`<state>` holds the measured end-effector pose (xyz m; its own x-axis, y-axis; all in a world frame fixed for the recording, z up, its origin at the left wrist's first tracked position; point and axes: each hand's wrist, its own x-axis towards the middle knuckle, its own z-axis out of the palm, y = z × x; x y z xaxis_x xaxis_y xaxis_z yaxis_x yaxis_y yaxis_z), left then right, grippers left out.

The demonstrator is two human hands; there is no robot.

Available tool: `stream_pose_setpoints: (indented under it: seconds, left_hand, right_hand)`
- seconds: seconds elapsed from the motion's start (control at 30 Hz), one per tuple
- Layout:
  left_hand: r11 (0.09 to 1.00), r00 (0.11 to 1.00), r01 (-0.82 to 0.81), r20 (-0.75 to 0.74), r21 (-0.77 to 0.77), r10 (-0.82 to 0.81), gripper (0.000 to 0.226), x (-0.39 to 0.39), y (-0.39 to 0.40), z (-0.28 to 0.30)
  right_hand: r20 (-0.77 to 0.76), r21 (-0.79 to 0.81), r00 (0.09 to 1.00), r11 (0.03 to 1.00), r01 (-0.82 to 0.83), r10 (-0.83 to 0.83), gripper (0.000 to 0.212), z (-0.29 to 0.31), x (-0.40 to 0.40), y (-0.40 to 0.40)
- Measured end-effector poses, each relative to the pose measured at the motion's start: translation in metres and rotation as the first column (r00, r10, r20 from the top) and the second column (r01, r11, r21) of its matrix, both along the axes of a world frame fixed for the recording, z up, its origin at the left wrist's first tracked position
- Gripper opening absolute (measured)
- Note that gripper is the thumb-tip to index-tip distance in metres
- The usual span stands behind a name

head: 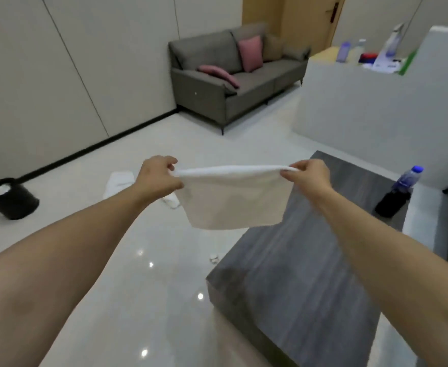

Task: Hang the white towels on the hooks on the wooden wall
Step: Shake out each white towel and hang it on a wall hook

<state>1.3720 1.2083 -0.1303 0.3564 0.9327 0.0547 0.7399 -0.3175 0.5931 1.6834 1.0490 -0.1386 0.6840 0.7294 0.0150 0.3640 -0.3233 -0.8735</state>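
Two hands in view at centre frame, both engaged. I log the left hand with fingers curled, pinching the left top corner of a white towel; the right hand pinches the right top corner the same way. The towel is stretched between them, top edge taut and roughly level, the rest hanging free above the floor and the near edge of the table.

Second white towel: I see it crumpled on the floor, left of centre, partly hidden behind the left wrist, with a further piece of white cloth showing just below the left hand.

Containers:
- Black bin, far left of frame, standing on the floor near the wall; something white shows inside its rim, which I cannot identify.
- Plastic bottle with blue cap, right of frame, on the far corner of the dark grey table; contents too blurred for me to tell. A dark object stands touching or just in front of it.
- Several bottles on the white counter, upper right, blurred.

Other items: grey sofa, upper centre, carrying two pink cushions, one upright, one lying. Small white scrap on the floor beside the table's left edge. Wooden door, top right of centre, behind the sofa.
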Motion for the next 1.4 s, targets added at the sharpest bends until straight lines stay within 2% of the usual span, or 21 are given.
stream_pose_setpoints:
  seconds: [0.03,0.07,0.13,0.17,0.27,0.33,0.43,0.47,0.5,0.53,0.6,0.67,0.73,0.8,0.87,0.93,1.0,1.07,1.1,1.2,1.4]
  left_hand:
    - [0.999,0.999,0.012,-0.045,0.036,-0.011,0.057,-0.023,0.005,0.008]
    - [0.998,0.999,-0.001,-0.043,0.07,0.004,0.05,-0.047,0.011,0.016]
    - [0.985,0.995,-0.097,0.013,0.142,0.096,0.015,-0.095,0.023,0.033]
    - [0.976,0.989,-0.149,0.048,0.158,0.143,0.007,-0.119,0.028,0.041]
    - [0.951,0.951,-0.285,0.161,0.123,0.264,0.014,-0.2,0.041,0.062]
    - [0.918,0.915,-0.382,0.182,0.105,0.36,0.015,-0.255,0.045,0.075]
    - [0.868,0.891,-0.453,0.139,0.204,0.432,0.016,-0.33,0.05,0.094]
    - [0.863,0.876,-0.472,0.21,0.183,0.435,0.014,-0.352,0.052,0.1]
    - [0.866,0.838,-0.488,0.336,0.106,0.431,0.011,-0.372,0.052,0.104]
    - [0.867,0.759,-0.498,0.485,0.004,0.434,0.008,-0.39,0.051,0.108]
    - [0.854,0.562,-0.497,0.694,-0.151,0.45,0.008,-0.418,0.047,0.116]
    - [0.849,0.396,-0.477,0.806,-0.229,0.44,0.012,-0.441,0.045,0.122]
    - [0.828,0.297,-0.495,0.844,-0.263,0.446,0.016,-0.463,0.045,0.127]
    - [0.796,0.294,-0.546,0.831,-0.26,0.473,0.018,-0.488,0.048,0.128]
    - [0.753,0.339,-0.619,0.789,-0.223,0.512,0.021,-0.515,0.052,0.126]
    - [0.693,0.36,-0.699,0.75,-0.177,0.555,0.022,-0.541,0.059,0.123]
    - [0.636,0.359,-0.761,0.732,-0.13,0.579,0.017,-0.566,0.066,0.121]
    - [0.575,0.355,-0.813,0.709,-0.088,0.61,0.018,-0.592,0.073,0.119]
    - [0.539,0.352,-0.84,0.696,-0.061,0.626,0.02,-0.606,0.076,0.12]
    - [0.432,0.337,-0.901,0.676,0.03,0.656,0.019,-0.65,0.085,0.128]
    - [0.236,0.276,-0.961,0.613,0.146,0.74,0.023,-0.738,0.097,0.164]
  right_hand:
    - [0.036,0.009,0.999,1.0,-0.029,0.029,0.005,0.012,-0.021,0.014]
    - [0.069,0.017,0.996,0.998,-0.055,0.054,0.005,0.024,-0.043,0.028]
    - [0.16,0.051,0.982,0.993,-0.105,0.095,0.007,0.045,-0.088,0.056]
    - [0.226,0.066,0.967,0.989,-0.133,0.115,0.006,0.055,-0.11,0.07]
    - [0.367,0.102,0.913,0.968,-0.228,0.176,0.011,0.08,-0.18,0.11]
    - [0.359,0.138,0.905,0.946,-0.294,0.229,0.012,0.092,-0.226,0.134]
    - [0.345,0.164,0.885,0.908,-0.385,0.313,0.011,0.103,-0.295,0.167]
    - [0.346,0.155,0.876,0.9,-0.407,0.336,0.011,0.105,-0.317,0.178]
    - [0.351,0.132,0.864,0.894,-0.428,0.361,0.01,0.105,-0.338,0.188]
    - [0.354,0.092,0.847,0.886,-0.454,0.397,0.009,0.104,-0.359,0.198]
    - [0.321,-0.009,0.793,0.839,-0.544,0.518,0.007,0.099,-0.401,0.216]
    - [0.25,-0.102,0.718,0.755,-0.647,0.649,0.005,0.091,-0.443,0.231]
    - [0.196,-0.169,0.644,0.672,-0.721,0.739,0.004,0.083,-0.487,0.245]
    - [0.154,-0.207,0.562,0.582,-0.786,0.813,0.005,0.077,-0.533,0.258]
    - [0.098,-0.235,0.457,0.467,-0.853,0.884,0.012,0.074,-0.583,0.268]
    - [0.036,-0.217,0.303,0.303,-0.928,0.952,0.026,0.076,-0.636,0.278]
    - [-0.034,-0.124,0.128,0.123,-0.985,0.991,0.04,0.084,-0.691,0.286]
    - [-0.11,0.012,-0.002,-0.001,-1.0,0.994,0.044,0.095,-0.744,0.296]
    - [-0.124,0.071,-0.035,-0.027,-0.997,0.992,0.041,0.1,-0.769,0.302]
    - [-0.128,0.183,-0.06,-0.036,-0.982,0.99,0.034,0.114,-0.832,0.325]
    - [-0.134,0.19,-0.111,-0.084,-0.978,0.985,0.021,0.148,-0.938,0.375]
